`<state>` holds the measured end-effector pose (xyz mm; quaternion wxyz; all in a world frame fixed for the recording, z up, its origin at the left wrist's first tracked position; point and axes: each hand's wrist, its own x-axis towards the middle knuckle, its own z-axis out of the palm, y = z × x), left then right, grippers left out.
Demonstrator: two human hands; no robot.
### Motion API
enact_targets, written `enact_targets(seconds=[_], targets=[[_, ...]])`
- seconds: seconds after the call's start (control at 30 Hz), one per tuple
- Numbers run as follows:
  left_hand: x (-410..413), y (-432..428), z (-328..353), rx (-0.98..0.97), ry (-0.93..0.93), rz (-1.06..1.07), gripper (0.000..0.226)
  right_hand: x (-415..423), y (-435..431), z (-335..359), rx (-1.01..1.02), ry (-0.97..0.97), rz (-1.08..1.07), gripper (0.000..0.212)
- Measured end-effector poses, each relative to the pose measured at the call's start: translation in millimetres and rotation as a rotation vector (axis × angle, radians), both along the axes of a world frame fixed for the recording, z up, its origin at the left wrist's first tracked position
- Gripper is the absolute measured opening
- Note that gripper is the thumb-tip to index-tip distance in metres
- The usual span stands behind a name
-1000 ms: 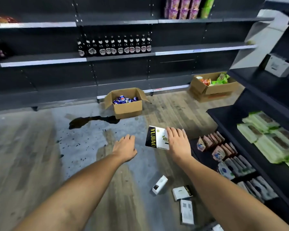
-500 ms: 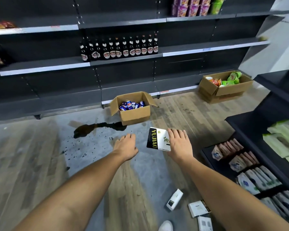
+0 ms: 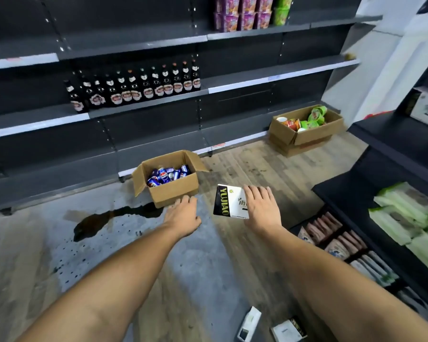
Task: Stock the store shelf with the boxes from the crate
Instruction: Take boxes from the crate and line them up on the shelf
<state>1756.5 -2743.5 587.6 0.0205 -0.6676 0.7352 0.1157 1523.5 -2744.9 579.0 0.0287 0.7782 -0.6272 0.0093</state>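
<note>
At the bottom edge two small boxes (image 3: 248, 325) lie on the floor, both cut off by the frame, so their print cannot be read. Above them two bare forearms reach forward. The left hand (image 3: 183, 212) is palm down with the fingers loosely spread, and it holds nothing. The right hand (image 3: 261, 208) holds a black-and-white box (image 3: 229, 201) with the word YUJIAO on its dark side. The fingers lie over its right part and the thumb is hidden under the box, so I cannot tell how firm the grip is. The box is in the air above the floor, apart from any shelf.

I judge this to be the carrying step: one box is taken, not yet placed. The next move calls for finding a free place on a shelf and setting the box there with its face outward. The side shelf (image 3: 339, 191) at the right, with packets (image 3: 331, 239) and green packs (image 3: 405, 213), is the nearest, but I cannot tell which shelf is meant. The crate itself is not in view.

Farther away, a dark spill (image 3: 114, 215) stains the floor just beside a carton of cans (image 3: 168, 180), and a step there may be slippery. Another carton (image 3: 307, 134) with cups stands farther right. Behind, the back shelving (image 3: 245, 75) carries a row of bottles (image 3: 134, 91), whose labels are too blurred to read
</note>
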Motion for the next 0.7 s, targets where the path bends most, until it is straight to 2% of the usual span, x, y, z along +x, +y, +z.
enact_targets(seconds=[0.47,0.6,0.7], targets=[[-96.9,-178.4,-9.3,-0.007,0.046,-0.527,0.050,-65.1,-65.6,-6.5,-0.089,0.047,-0.476,0.086],[-130.9,-210.0,-4.0,-0.015,0.045,-0.686,0.049,-76.8,-57.8,0.6,-0.094,0.035,-0.641,0.096],[-166.6,-213.4,0.8,-0.015,0.063,-0.811,0.049,-90.3,-37.7,11.7,-0.124,0.034,-0.757,0.096]])
